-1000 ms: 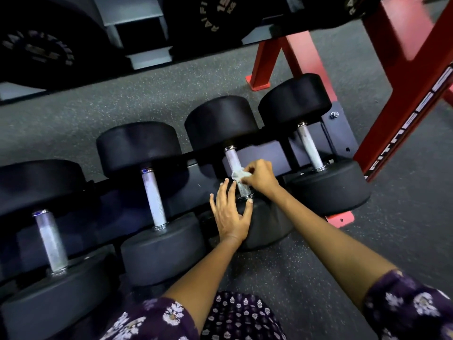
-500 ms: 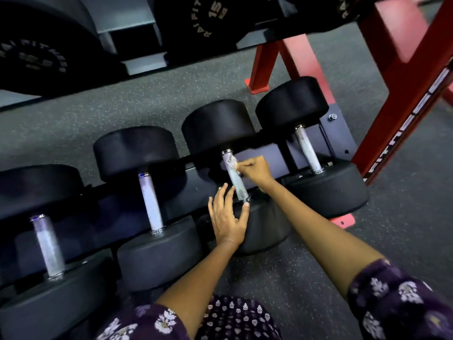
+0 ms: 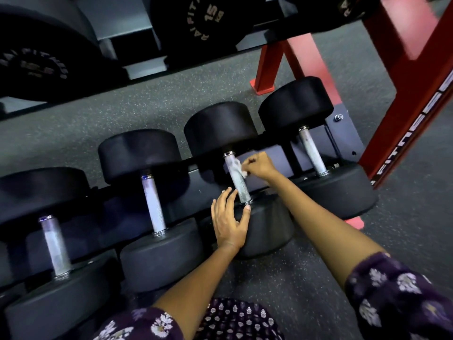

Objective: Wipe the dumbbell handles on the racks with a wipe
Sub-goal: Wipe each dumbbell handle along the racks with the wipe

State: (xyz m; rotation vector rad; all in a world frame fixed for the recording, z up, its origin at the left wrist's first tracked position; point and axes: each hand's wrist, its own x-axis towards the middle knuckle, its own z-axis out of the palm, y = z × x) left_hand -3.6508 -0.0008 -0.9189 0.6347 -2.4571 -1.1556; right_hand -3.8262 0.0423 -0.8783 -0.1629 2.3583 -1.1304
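While a small white wipe (image 3: pixel 239 168) is pinched in the curled fingers of the right hand (image 3: pixel 261 165), it is pressed against the upper part of a knurled metal handle (image 3: pixel 241 186). That handle belongs to the third dumbbell (image 3: pixel 220 126) from the left, of four black dumbbells that are seen lying side by side on the lowest tier of the rack (image 3: pixel 343 133). Each of the four is laid with one round head toward the floor behind and one toward the person, so four pale handles are exposed in a row. The left hand (image 3: pixel 229 222) is laid flat, fingers straight and slightly spread, on the near head of the same third dumbbell, with its fingertips just beside the lower end of the handle; nothing is gripped by it. The other three handles, at (image 3: pixel 55 246), (image 3: pixel 154 204) and (image 3: pixel 312 150), are untouched. Above, on an upper tier, larger black weights are stored, and one (image 3: pixel 208 18) is marked "15 KG". A red frame (image 3: pixel 416 99) is seen at the right, standing on speckled grey floor (image 3: pixel 110 114). Two dark floral sleeves (image 3: pixel 397 300) are visible at the bottom edge.
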